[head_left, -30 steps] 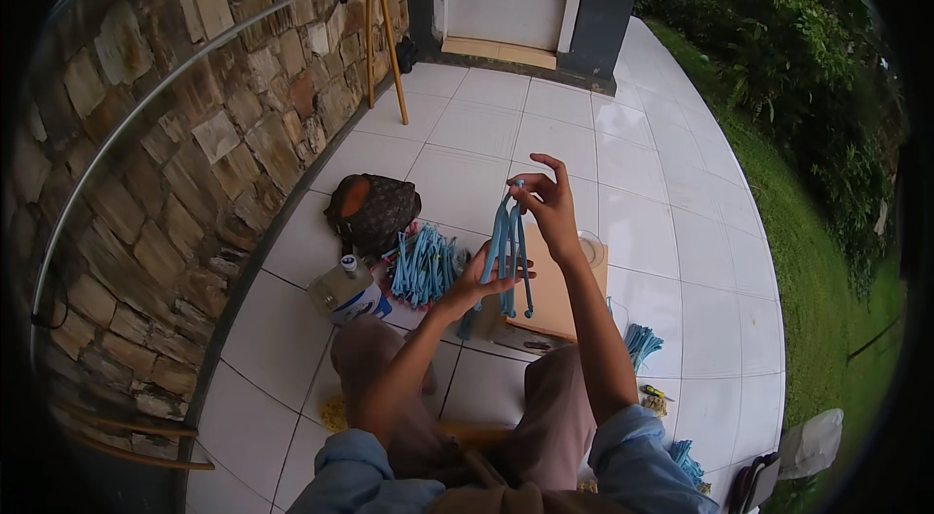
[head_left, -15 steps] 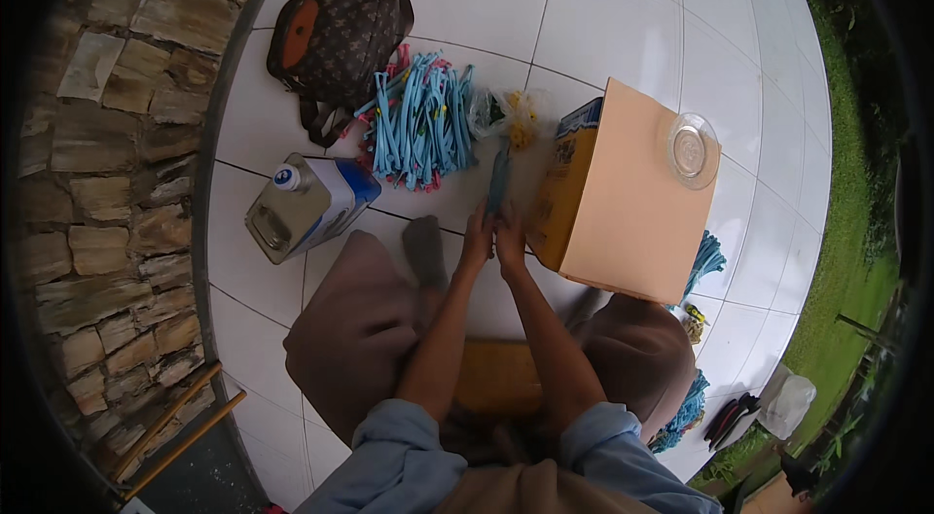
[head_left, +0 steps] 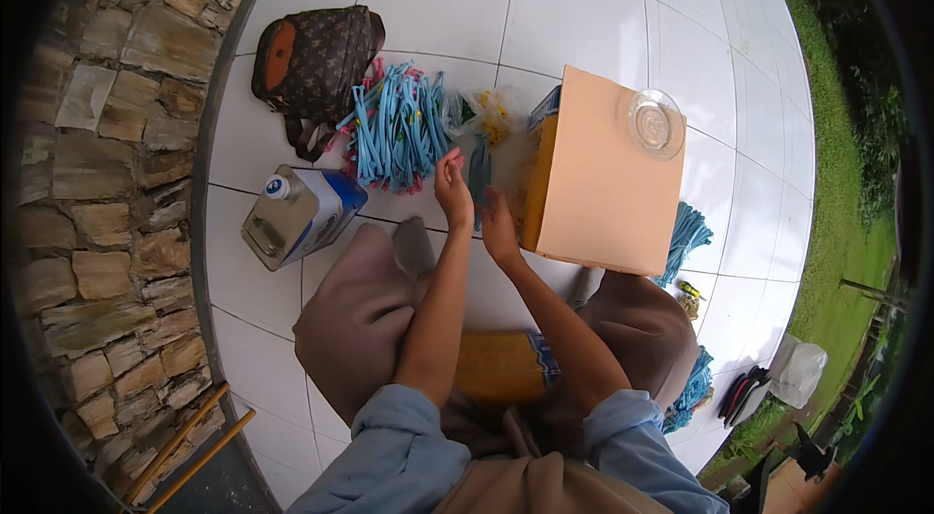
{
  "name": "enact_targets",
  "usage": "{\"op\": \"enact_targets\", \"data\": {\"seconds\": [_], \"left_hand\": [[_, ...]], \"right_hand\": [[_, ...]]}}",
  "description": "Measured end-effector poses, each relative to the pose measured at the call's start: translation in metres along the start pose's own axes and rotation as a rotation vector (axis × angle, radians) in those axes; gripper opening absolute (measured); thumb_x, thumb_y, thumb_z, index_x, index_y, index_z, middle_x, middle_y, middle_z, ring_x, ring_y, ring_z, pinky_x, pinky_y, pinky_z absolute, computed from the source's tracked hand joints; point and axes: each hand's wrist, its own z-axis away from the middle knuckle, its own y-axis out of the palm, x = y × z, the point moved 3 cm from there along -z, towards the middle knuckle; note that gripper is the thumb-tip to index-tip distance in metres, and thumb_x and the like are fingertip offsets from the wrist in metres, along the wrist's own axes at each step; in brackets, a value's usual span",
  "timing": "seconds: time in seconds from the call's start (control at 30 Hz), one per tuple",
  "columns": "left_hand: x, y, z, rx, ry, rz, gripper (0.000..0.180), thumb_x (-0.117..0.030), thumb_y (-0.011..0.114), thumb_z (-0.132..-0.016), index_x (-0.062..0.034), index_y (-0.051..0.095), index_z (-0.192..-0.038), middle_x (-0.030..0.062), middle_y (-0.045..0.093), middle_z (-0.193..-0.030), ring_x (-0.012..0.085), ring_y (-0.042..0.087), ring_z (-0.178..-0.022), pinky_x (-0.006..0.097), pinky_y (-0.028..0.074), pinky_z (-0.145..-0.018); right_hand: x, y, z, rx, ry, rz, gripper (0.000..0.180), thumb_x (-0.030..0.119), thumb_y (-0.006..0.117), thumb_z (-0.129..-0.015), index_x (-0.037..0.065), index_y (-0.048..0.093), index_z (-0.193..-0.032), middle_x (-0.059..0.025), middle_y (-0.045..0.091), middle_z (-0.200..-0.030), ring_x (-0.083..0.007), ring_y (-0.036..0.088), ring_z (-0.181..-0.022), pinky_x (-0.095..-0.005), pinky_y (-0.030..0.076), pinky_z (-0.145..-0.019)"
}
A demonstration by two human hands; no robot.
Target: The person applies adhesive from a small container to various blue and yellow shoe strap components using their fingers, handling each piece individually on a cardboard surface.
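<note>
Half a second ago I saw both hands together at the near end of a small bundle of blue strips [head_left: 480, 167]; now I see them parted, with the bundle lying between them on the tiled floor [head_left: 574, 8], beside the left edge of the cardboard box [head_left: 603, 193]. The left hand [head_left: 453, 191] is open, fingers stretched forward, and I see nothing in it. The right hand [head_left: 499, 225] is open too, its fingers loosely extended and a little blurred close to the bundle's right side; it grips nothing that I can see, though I cannot tell whether the fingertips brush the strips. Just left of the bundle I have the large heap of blue and pink strips [head_left: 397, 130], with the backpack [head_left: 326, 62] beyond it and the metal can [head_left: 304, 222] nearer, both toward the floor's left edge. A clear glass dish [head_left: 656, 124] sits by the far right corner of the box top.
</note>
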Motion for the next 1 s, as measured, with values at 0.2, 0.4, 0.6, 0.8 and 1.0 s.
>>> {"op": "enact_targets", "data": {"seconds": [0.2, 0.4, 0.6, 0.8, 1.0], "left_hand": [[-0.161, 0.049, 0.037, 0.428, 0.341, -0.005, 0.027, -0.024, 0.044, -0.094, -0.008, 0.054, -0.113, 0.0058, 0.06, -0.095, 0.0161, 0.056, -0.091, 0.032, 0.041, -0.087], [-0.224, 0.081, 0.129, 0.987, 0.644, -0.393, 0.021, -0.012, 0.047, -0.093, -0.0038, 0.055, -0.11, 0.0072, 0.06, -0.09, 0.0143, 0.059, -0.085, 0.026, 0.047, -0.078], [-0.161, 0.085, 0.12, 1.069, 0.592, -0.906, 0.03, -0.023, 0.056, -0.087, -0.0019, 0.055, -0.109, 0.0117, 0.062, -0.095, 0.0219, 0.061, -0.089, 0.031, 0.047, -0.079], [-0.096, 0.084, 0.061, 0.6, 0.428, -1.337, 0.062, -0.039, 0.066, -0.075, 0.0011, 0.049, -0.119, 0.0249, 0.053, -0.116, 0.0357, 0.051, -0.109, 0.039, 0.041, -0.092], [-0.07, 0.104, 0.083, 0.792, 0.143, -1.296, 0.097, -0.044, 0.065, -0.072, -0.0094, 0.006, -0.141, 0.0345, 0.028, -0.133, 0.0439, 0.033, -0.123, 0.048, 0.027, -0.102]], "right_hand": [[0.154, -0.082, 0.042, 0.399, -0.144, 0.09, 0.032, 0.006, 0.047, -0.087, 0.006, 0.045, -0.119, -0.0119, 0.063, -0.099, -0.0203, 0.062, -0.084, -0.0327, 0.048, -0.076], [0.183, -0.203, 0.087, 0.245, -0.31, 0.124, 0.031, 0.01, 0.049, -0.09, 0.006, 0.046, -0.12, -0.0118, 0.063, -0.095, -0.018, 0.063, -0.082, -0.0305, 0.05, -0.075], [0.119, -0.295, 0.113, -0.204, -0.161, 0.527, 0.033, 0.009, 0.053, -0.083, 0.002, 0.05, -0.114, -0.0172, 0.063, -0.088, -0.0279, 0.063, -0.077, -0.0346, 0.05, -0.071], [0.065, -0.272, 0.071, -0.158, -0.059, 0.641, 0.063, 0.014, 0.065, -0.072, -0.002, 0.035, -0.125, -0.0303, 0.047, -0.115, -0.0438, 0.045, -0.111, -0.0492, 0.037, -0.093], [0.035, -0.272, 0.03, -0.357, -0.061, 0.694, 0.098, 0.015, 0.075, -0.063, 0.003, 0.013, -0.138, -0.0277, 0.035, -0.124, -0.0483, 0.045, -0.105, -0.0506, 0.04, -0.089]]}}
